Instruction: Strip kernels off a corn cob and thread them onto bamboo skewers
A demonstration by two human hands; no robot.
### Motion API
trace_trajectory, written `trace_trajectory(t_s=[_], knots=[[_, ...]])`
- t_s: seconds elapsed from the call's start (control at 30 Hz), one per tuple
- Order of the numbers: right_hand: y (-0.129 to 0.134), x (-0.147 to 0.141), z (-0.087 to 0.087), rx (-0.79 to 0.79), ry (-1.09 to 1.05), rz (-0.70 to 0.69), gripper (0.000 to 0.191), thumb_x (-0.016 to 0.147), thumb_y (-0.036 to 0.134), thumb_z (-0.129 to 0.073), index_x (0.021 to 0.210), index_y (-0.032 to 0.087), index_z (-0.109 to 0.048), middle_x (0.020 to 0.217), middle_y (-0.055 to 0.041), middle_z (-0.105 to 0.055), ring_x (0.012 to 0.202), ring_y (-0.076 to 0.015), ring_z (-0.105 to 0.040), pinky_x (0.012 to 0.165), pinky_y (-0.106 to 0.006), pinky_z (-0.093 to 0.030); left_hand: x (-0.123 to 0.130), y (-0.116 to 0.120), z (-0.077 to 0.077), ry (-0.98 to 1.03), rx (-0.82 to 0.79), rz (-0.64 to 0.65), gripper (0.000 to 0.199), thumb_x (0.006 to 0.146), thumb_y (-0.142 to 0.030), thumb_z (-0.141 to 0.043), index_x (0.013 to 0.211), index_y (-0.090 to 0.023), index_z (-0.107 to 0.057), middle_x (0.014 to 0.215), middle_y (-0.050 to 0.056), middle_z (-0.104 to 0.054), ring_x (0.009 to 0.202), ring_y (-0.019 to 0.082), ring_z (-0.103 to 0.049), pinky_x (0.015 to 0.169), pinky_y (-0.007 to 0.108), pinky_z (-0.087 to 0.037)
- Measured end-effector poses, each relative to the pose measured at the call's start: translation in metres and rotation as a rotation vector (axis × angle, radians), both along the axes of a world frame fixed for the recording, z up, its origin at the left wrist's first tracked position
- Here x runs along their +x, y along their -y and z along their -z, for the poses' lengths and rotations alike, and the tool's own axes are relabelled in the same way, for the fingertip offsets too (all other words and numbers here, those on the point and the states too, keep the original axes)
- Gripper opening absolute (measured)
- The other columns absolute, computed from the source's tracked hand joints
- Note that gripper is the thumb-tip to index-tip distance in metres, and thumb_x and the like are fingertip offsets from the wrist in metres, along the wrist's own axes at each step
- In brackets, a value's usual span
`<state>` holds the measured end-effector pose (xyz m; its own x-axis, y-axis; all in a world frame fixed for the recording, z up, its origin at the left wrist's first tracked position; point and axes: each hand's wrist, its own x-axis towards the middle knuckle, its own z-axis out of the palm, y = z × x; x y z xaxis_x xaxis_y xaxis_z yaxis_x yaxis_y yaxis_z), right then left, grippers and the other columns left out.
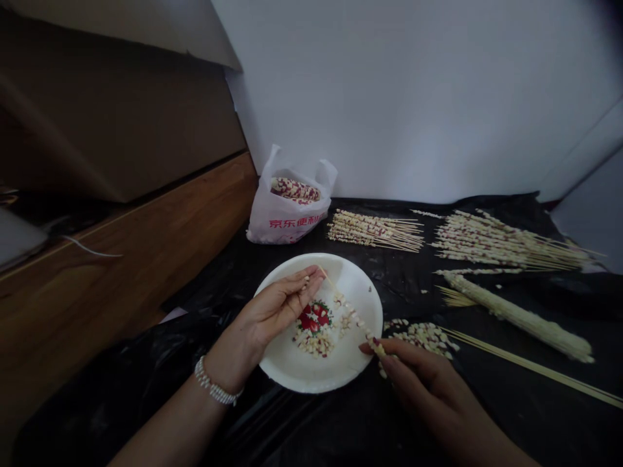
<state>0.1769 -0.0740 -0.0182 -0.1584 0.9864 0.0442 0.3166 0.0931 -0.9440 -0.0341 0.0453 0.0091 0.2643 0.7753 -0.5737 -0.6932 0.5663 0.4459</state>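
A white bowl (277,366) with a red flower pattern holds loose pale kernels (316,344). Over its left side is my left hand (280,301), palm up with fingers together, a few kernels on them; its fingertips meet the bare tip of a skewer. That skewer (357,321) slants across the bowl, threaded with white and dark red kernels. My right hand (418,373) pinches its lower, threaded part at the bowl's right rim. More kernels (428,338) lie in a pile just beyond the right hand.
Behind the bowl stands a white plastic bag (287,217) of corn cobs. Threaded skewers lie in a small bundle (372,230) and a larger one (501,240). A bare cob (520,316) and bare skewers (535,366) lie at right on black plastic. A wooden board (195,227) is at left.
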Motion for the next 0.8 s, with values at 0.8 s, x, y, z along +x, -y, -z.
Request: trace_trajectory(t_s=[0.8], knots=[[0.000, -0.002, -0.003, -0.056, 0.014, -0.033, 0.030, 0.093, 0.041, -0.047, 0.088, 0.024, -0.070, 0.081, -0.0028, -0.072, 0.076, -0.0185, -0.065, 0.067, -0.028, -0.051, 0.004, 0.002, -0.008, -0.048, 0.011, -0.013, 0.032, 0.090, 0.001, -0.047, 0.115, -0.010, -0.064, 0.091, 0.010, -0.072, 0.079, 0.015, -0.072, 0.073, 0.023, -0.061]])
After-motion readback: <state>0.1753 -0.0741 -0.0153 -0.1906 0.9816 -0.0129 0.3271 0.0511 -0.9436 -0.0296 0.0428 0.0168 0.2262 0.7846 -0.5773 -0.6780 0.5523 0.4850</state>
